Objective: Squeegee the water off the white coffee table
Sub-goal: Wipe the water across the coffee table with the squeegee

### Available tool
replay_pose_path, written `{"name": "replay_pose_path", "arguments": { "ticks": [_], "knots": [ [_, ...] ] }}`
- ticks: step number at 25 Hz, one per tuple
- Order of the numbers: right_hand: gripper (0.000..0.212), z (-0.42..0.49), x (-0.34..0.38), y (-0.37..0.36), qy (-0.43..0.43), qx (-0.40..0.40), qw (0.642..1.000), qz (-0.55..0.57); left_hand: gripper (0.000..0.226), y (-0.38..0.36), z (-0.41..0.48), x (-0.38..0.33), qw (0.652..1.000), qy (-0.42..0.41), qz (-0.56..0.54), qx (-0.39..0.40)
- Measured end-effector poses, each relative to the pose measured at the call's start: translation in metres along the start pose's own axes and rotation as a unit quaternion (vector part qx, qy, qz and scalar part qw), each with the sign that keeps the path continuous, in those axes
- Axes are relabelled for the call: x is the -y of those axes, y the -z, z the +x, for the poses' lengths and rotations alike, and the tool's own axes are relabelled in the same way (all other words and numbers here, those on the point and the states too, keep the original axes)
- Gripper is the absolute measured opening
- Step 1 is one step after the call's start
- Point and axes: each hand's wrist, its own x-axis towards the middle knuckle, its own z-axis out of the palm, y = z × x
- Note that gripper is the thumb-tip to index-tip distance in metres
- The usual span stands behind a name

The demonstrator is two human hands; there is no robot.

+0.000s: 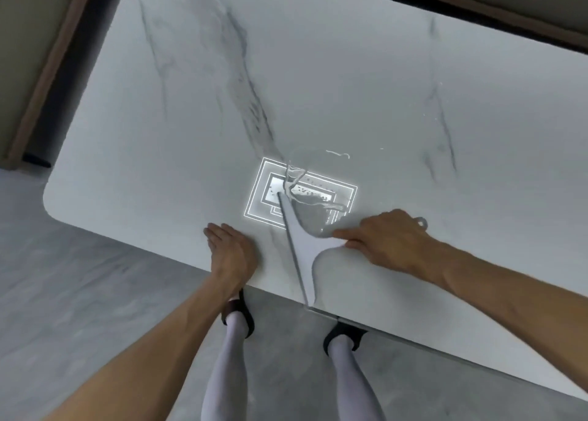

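Note:
The white marble-look coffee table (pixel 318 80) fills most of the view. A white squeegee (pixel 302 245) lies blade-down on it near the front edge, its blade running from the middle of the table to the edge. My right hand (pixel 391 242) grips its handle from the right. A puddle of water (pixel 305 185) with streaks and droplets sits at the far end of the blade, in the reflection of a ceiling light. My left hand (pixel 232 248) rests flat on the table's front edge, left of the blade, holding nothing.
Grey floor (pixel 79 293) lies in front of and left of the table. My two legs in pale leggings and dark shoes (pixel 238 315) stand against the front edge. A dark strip and wooden trim (pixel 47 70) run along the far left side. Small droplets (pixel 426 115) dot the right part.

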Motion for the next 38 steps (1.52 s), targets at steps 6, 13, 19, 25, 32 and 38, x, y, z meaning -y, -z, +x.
{"name": "replay_pose_path", "arguments": {
  "ticks": [6, 13, 19, 25, 32, 38],
  "knots": [
    [0.039, -0.055, -0.075, 0.023, -0.091, 0.025, 0.995, -0.01, 0.041, 0.017, 0.003, 0.005, 0.986, -0.067, 0.151, 0.011],
    [0.04, -0.003, 0.024, -0.015, 0.104, 0.084, 0.991, 0.011, 0.042, 0.013, -0.001, 0.006, 0.96, -0.115, 0.256, -0.028],
    [0.04, -0.031, -0.008, -0.014, 0.058, 0.061, 0.996, -0.024, 0.052, 0.01, -0.007, 0.006, 0.963, -0.089, 0.242, -0.073],
    [0.039, -0.095, -0.058, 0.012, -0.102, 0.076, 0.989, -0.071, 0.062, -0.003, 0.002, 0.015, 0.984, -0.088, 0.149, -0.037],
    [0.04, -0.04, 0.007, 0.007, 0.033, 0.043, 0.998, 0.007, 0.036, 0.022, -0.018, 0.031, 0.984, -0.03, -0.163, -0.067],
    [0.041, 0.054, 0.092, -0.013, 0.108, 0.037, 0.994, -0.004, 0.049, 0.031, -0.018, 0.057, 0.954, 0.019, -0.28, -0.101]
  ]
}}
